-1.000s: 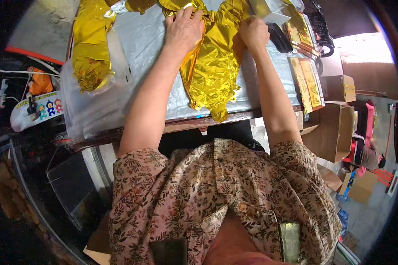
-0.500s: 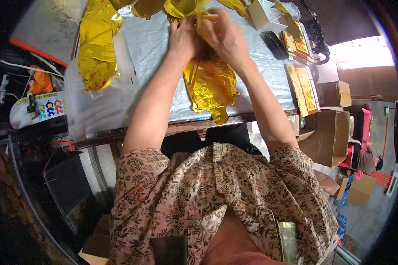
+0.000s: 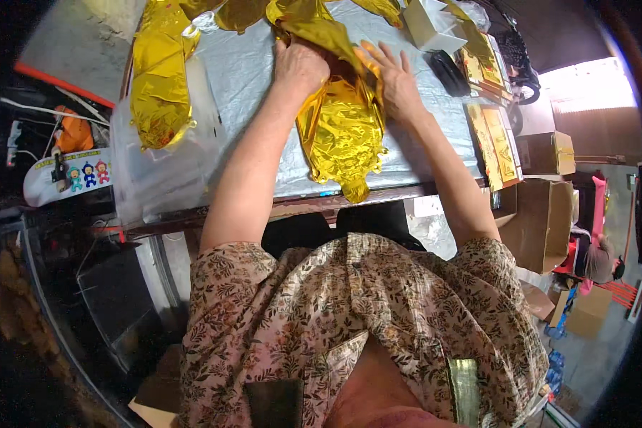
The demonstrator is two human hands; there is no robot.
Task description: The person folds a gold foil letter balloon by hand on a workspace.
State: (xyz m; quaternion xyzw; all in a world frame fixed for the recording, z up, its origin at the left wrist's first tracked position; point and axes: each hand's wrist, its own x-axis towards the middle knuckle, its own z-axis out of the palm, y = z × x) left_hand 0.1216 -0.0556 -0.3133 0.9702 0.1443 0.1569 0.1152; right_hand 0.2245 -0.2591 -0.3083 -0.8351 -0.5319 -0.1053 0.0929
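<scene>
A flat, crinkled gold foil balloon [image 3: 342,132] lies near the table's front edge, its narrow tab toward me. The upper part of the foil is folded over between my hands. My left hand [image 3: 301,68] is curled at the left side of the fold, fingers bent in and their tips hidden under the foil. On the right side, my right hand [image 3: 398,87] has its fingers spread and pointing away, its inner side against the foil edge.
Another gold foil piece [image 3: 160,78] lies at the left over clear plastic sheeting [image 3: 146,167]. A white open box [image 3: 431,27], a black case [image 3: 448,73] and printed cards [image 3: 493,143] sit at the right of the silvery table cover [image 3: 242,78]. Cardboard boxes [image 3: 538,221] stand beyond.
My right hand has moved right and slightly toward me, its fingers spreading from a bunched hold. The raised foil has come down into a fold. My left hand stays in nearly the same place.
</scene>
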